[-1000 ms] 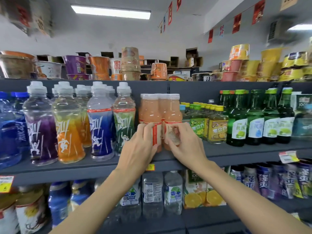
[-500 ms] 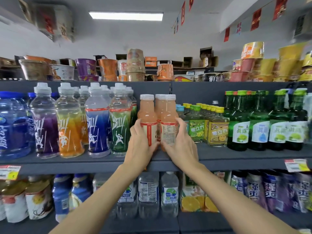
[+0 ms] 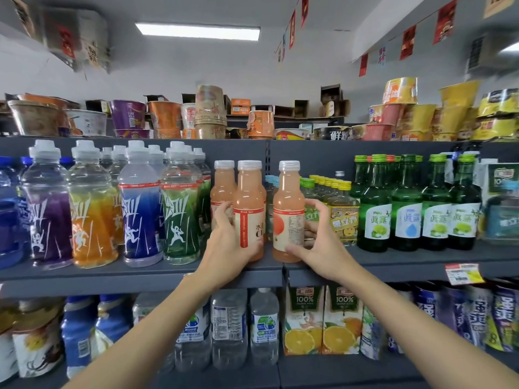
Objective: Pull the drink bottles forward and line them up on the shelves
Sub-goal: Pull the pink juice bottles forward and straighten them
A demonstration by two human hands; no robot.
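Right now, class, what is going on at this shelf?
A person is lining up pink juice bottles on the middle shelf. The left hand grips the left bottle, the right hand grips the right bottle; both are near the shelf's front edge, a gap between them. A third bottle stands behind.

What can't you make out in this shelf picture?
Head view:
- Fingertips of the left hand: hidden behind the peach bottle it grips.
- Rear peach bottle: label partly covered by that hand.
- Price tag: print blurred.
- Blue bottle: cut off by left edge.
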